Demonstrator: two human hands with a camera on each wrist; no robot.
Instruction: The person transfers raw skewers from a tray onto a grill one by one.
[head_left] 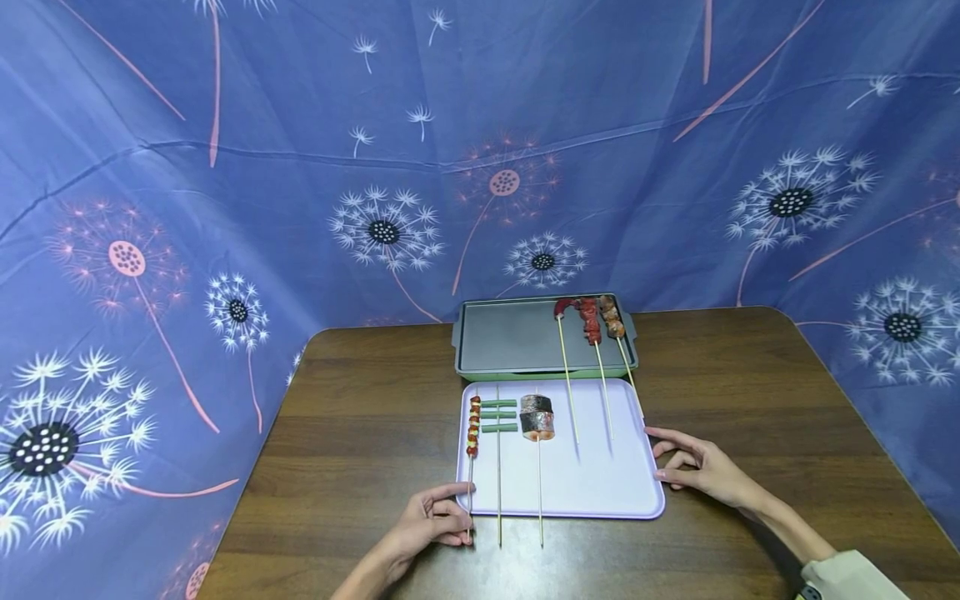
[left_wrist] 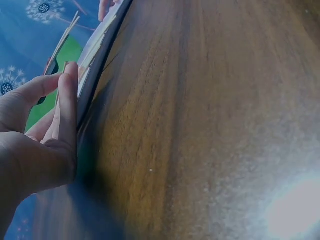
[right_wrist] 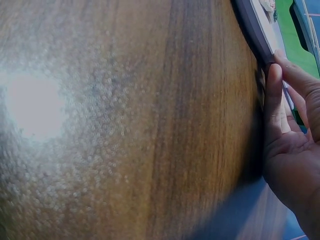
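Note:
My left hand [head_left: 435, 521] pinches the bare stick of a skewer of small red pieces with pale bits between [head_left: 474, 425], which lies along the left edge of the lilac tray [head_left: 600, 496]. Beside it on the tray lie a skewer of green strips [head_left: 498, 415] and a skewer of silvery-skinned fish chunks [head_left: 537, 417]; their sticks overhang the near rim. My right hand [head_left: 701, 467] touches the tray's right edge with spread thumb and forefinger. In the right wrist view, the fingertips of the right hand [right_wrist: 287, 105] meet the tray's rim.
Behind the tray stands a dark grill pan [head_left: 510, 337] with a green base. Across its right side lie a curved red skewer [head_left: 564, 307], a red meat skewer [head_left: 589, 321] and a brown meat skewer [head_left: 612, 317], sticks reaching over the tray. Blue dandelion cloth [head_left: 637, 200] hangs behind the wooden table [head_left: 360, 417].

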